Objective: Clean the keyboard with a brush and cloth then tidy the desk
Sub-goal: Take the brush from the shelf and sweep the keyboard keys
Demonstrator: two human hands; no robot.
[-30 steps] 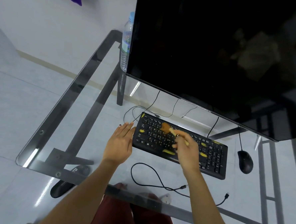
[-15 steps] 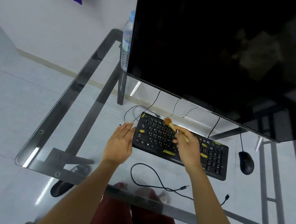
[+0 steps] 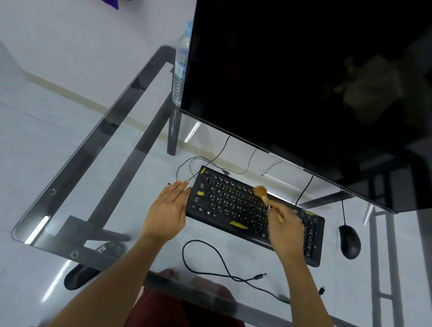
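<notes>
A black keyboard (image 3: 230,204) with yellow marks lies on the glass desk (image 3: 115,137) under the monitor. My right hand (image 3: 285,230) grips a small brush (image 3: 266,198) by its pale handle; the orange bristles touch the keyboard's top row near the middle. My left hand (image 3: 168,209) lies flat with straight fingers against the keyboard's left edge. No cloth is in view.
A large dark monitor (image 3: 316,81) overhangs the keyboard. A black mouse (image 3: 349,241) sits to the right. A loose black cable (image 3: 219,264) curls on the glass near the front edge. A water bottle (image 3: 182,62) stands behind the monitor's left edge.
My right hand has swept the brush rightward and up across the keys to the top row. My left hand has stayed at the keyboard's left edge.
</notes>
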